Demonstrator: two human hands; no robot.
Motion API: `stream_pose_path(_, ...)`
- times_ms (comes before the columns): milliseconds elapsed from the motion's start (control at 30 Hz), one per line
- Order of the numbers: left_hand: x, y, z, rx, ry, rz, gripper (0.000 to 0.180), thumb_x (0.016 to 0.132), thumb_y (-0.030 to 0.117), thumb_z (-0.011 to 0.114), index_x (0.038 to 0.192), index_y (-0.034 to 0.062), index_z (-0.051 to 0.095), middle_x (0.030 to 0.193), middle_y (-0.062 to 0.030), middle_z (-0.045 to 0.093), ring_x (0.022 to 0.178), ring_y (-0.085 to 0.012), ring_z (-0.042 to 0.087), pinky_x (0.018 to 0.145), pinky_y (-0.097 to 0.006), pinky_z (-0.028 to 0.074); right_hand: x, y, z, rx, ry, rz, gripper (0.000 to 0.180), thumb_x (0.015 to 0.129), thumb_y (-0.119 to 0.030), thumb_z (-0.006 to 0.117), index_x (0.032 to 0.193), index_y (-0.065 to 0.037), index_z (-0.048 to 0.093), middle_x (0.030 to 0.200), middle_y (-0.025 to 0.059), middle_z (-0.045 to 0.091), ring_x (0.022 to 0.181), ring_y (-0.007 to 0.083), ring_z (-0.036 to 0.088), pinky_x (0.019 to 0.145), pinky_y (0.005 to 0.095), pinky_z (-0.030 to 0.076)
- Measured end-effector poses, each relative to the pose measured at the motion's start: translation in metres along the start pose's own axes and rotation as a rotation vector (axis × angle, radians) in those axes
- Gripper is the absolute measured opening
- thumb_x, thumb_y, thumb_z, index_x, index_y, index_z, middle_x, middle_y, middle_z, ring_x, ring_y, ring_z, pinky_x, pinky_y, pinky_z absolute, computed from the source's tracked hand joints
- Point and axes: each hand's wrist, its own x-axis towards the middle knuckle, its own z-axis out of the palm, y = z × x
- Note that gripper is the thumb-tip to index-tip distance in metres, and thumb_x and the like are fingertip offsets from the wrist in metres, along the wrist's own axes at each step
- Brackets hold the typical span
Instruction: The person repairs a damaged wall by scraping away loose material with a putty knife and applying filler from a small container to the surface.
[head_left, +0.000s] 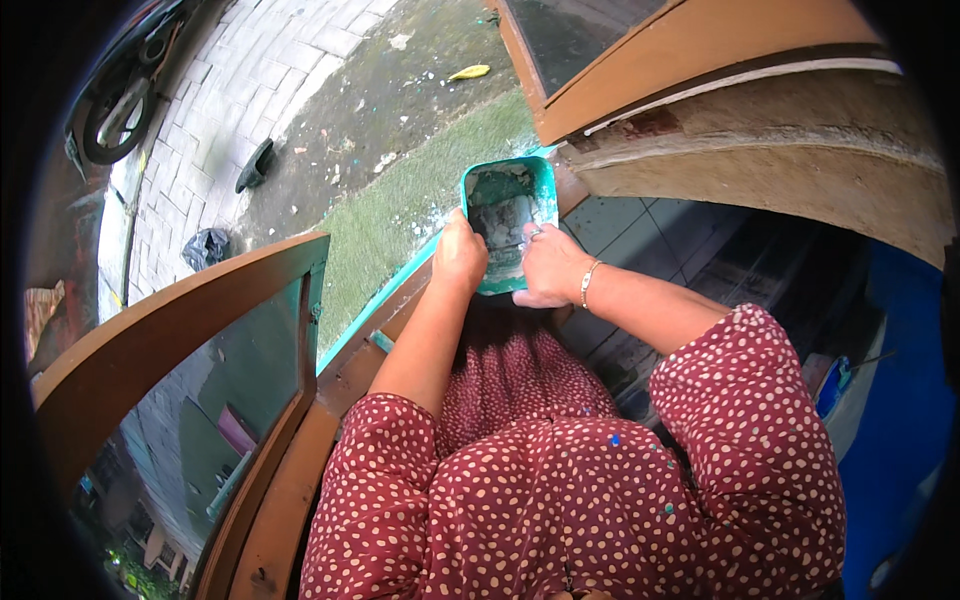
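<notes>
A teal rectangular tub (550, 180) is held out ahead of me, over the window sill, its open top facing me. Whitish-grey residue coats its inside walls and bottom. My left hand (460, 255) is closed around the left side of the tub. At the tub's near right side, my right hand (552, 268) is closed too, with its fingers curled over the rim toward the inside. A ring and a bracelet (588, 280) show on that hand and wrist. Whether a small tool is also in the right fingers is hidden.
Brown-framed glass panes stand open at left (180, 310) and upper right (690, 65). A teal-edged ledge (390, 290) runs beneath the tub. Outside lie green-stained concrete (400, 200), pale paving (310, 40), a dark shoe-like object (255, 165), a black plastic bag (206, 248) and a motorbike wheel (115, 125).
</notes>
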Motion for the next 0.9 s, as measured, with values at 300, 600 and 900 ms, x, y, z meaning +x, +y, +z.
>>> stream_pose_path(300, 0.008, -0.004, 0.003, -0.026, 0.038, -0.003, 0.041, 0.08, 0.006, 0.051, 0.118, -0.0078, 0.046, 0.098, -0.0323, 0.061, 0.095, -0.046, 0.059, 0.085, -0.05, 0.047, 0.013, 0.0, 0.057, -0.104, 0.151, -0.106, 0.021, 0.082, -0.01, 0.048, 0.089, -0.004, 0.067, 0.084, 0.0089, 0.066, 0.095, 0.0237, 0.057, 0.094, 0.0354, 0.035)
stream_pose_path(600, 0.011, -0.003, 0.01, -0.054, 0.106, -0.042, 0.023, 0.08, 0.006, 0.052, 0.098, -0.0064, 0.048, 0.09, -0.0326, 0.061, 0.088, -0.0472, 0.06, 0.08, -0.052, 0.047, 0.014, 0.001, 0.075, 0.071, 0.213, -0.048, 0.019, 0.08, -0.012, 0.051, 0.09, -0.008, 0.067, 0.083, 0.0087, 0.067, 0.092, 0.027, 0.061, 0.098, 0.0434, 0.036)
stream_pose_path(900, 0.004, -0.001, 0.01, -0.024, 0.105, 0.003, 0.026, 0.079, 0.006, 0.053, 0.102, -0.0063, 0.048, 0.09, -0.0321, 0.061, 0.087, -0.0471, 0.06, 0.079, -0.051, 0.048, 0.035, -0.036, 0.078, 0.144, 0.416, -0.116, 0.038, 0.082, -0.013, 0.047, 0.119, -0.007, 0.054, 0.115, 0.0116, 0.06, 0.108, 0.0272, 0.057, 0.104, 0.0441, 0.033)
